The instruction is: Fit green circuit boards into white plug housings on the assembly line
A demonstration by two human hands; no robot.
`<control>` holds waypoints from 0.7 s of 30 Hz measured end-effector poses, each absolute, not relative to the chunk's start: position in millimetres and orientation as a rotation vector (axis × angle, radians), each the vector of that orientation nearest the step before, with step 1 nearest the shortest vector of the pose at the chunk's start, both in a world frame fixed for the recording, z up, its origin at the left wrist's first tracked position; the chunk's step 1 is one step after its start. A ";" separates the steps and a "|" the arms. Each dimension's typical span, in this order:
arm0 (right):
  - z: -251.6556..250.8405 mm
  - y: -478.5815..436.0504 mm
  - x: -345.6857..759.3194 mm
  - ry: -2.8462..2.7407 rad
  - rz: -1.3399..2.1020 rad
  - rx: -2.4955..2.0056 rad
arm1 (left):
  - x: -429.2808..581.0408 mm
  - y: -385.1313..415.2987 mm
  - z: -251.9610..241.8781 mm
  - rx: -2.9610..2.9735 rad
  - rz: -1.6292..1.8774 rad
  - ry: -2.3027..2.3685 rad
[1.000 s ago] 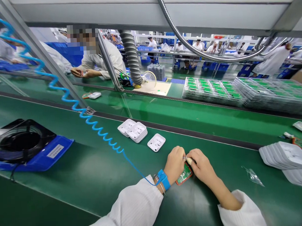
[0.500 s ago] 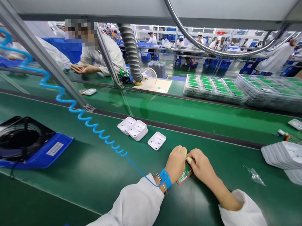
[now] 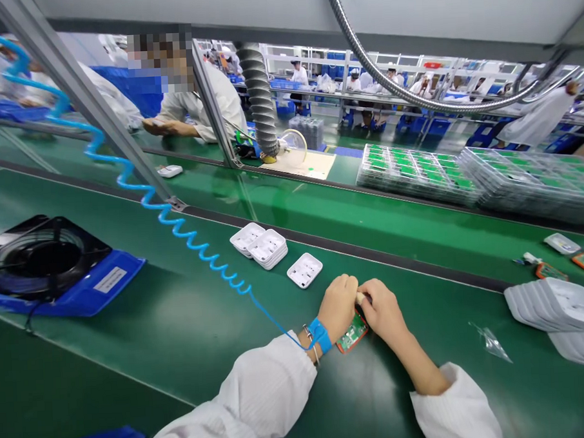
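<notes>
Green bench (image 3: 195,339): white shells (image 3: 269,248) stacked mid-surface, single shell (image 3: 304,271) laid near; fan (image 3: 52,258) placed left; plastic scrap (image 3: 493,344), nested shells (image 3: 550,304) set right.

Left hand (image 3: 338,307), one; right hand (image 3: 382,310), one. Orange-edged circuit board (image 3: 352,337): one beneath these, two more at far right. White covers (image 3: 304,271): one single, two piles adjacent. Stacks of clear trays (image 3: 406,185): two. Fan (image 3: 54,256): one. Blue coiled cord (image 3: 108,157): one. Blue wrist strap (image 3: 320,335): one. Small clear bag (image 3: 493,345): one.

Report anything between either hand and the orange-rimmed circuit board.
Nothing visible does. The left hand and right hand are together over the circuit board, partly hiding it; the coiled blue cord ends at the left wristband.
</notes>
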State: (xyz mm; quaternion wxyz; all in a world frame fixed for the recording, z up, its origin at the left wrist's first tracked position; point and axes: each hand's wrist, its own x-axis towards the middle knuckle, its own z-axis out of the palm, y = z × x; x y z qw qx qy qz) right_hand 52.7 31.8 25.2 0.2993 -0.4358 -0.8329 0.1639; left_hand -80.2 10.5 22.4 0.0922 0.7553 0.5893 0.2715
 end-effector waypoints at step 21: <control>13.1 62.6 3.3 -2.238 0.152 -1.589 | -173.9 45.0 19.9 1.894 0.616 2.416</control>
